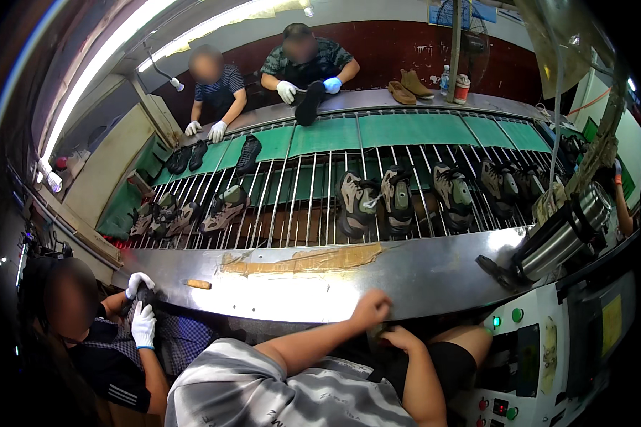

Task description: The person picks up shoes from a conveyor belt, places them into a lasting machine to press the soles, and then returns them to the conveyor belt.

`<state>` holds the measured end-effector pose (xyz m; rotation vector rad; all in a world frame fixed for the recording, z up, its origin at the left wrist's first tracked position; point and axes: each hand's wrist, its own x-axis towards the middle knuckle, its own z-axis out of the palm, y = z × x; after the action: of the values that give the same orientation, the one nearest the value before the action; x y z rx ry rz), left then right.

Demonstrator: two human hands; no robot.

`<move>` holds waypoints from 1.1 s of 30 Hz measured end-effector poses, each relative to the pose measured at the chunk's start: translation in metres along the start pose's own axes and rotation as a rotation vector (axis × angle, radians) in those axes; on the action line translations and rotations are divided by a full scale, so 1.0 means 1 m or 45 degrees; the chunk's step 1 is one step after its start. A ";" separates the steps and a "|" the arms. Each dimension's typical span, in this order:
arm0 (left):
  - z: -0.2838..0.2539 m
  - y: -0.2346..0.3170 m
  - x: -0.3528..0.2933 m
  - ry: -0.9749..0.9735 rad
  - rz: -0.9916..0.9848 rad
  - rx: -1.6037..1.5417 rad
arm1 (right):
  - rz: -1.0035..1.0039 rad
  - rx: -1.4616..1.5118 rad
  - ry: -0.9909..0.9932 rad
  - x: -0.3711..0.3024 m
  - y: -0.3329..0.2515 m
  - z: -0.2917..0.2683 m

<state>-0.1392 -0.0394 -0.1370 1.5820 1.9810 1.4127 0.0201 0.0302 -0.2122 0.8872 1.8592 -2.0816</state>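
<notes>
My left hand (372, 309) is raised over the near edge of the steel ledge, its fingers curled in; whatever they may hold is too small or blurred to make out. Just below it, in front of my lap, my right hand (402, 339) is closed at a dark olive thing (377, 340), possibly part of a shoe, mostly hidden by my hands and arm. Beyond them runs the steel ledge (434, 277) with torn brown tape (306, 260) stuck on it. A wooden-handled tool (199, 284) lies on its left part.
Brown-grey shoes (359, 203) stand on a rod conveyor (292, 206); dark shoes (248, 154) lie on its green belt (392, 132). A steel flask (559, 235) and control box (509, 356) are at right. Gloved co-workers sit left (85, 320) and stand opposite (310, 67).
</notes>
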 end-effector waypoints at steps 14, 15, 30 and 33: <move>0.023 0.082 -0.053 -0.533 0.521 -0.013 | -0.043 0.188 0.254 -0.023 -0.016 0.016; 0.026 0.085 -0.051 -0.516 0.567 -0.004 | -0.041 0.226 0.254 -0.025 -0.017 0.017; 0.026 0.090 -0.054 -0.472 0.610 -0.002 | -0.023 0.465 0.266 -0.037 -0.015 0.016; 0.024 0.092 -0.053 -0.557 0.585 0.000 | -0.025 0.492 0.272 -0.038 -0.015 0.016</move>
<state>-0.0460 -0.0768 -0.0961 2.2152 1.4247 1.0622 0.0377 0.0092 -0.1777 1.2243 1.5818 -2.4943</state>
